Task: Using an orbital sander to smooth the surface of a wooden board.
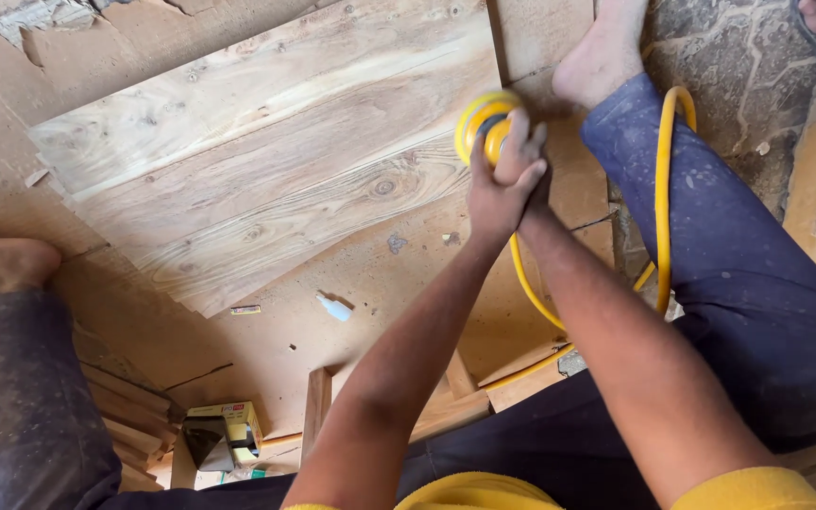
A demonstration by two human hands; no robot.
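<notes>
While the person sits on the floor with legs spread, a large wooden panel (266, 161) made of joined planks lies flat on a sheet of brown board (370, 283) between the bare feet. At the panel's right edge sits a round yellow sander (484, 123). The left hand (502, 189) wraps closed over its top; the right hand (538, 179) lies mostly hidden behind it, so its hold cannot be judged. A yellow hose (663, 189) loops over the right leg (739, 264) back to the tool. Because the sander sits partly off the edge, it could tip and round the corner. The hose might snag on the leg and jerk the tool. A small white bottle (334, 307) lies loose nearby.
</notes>
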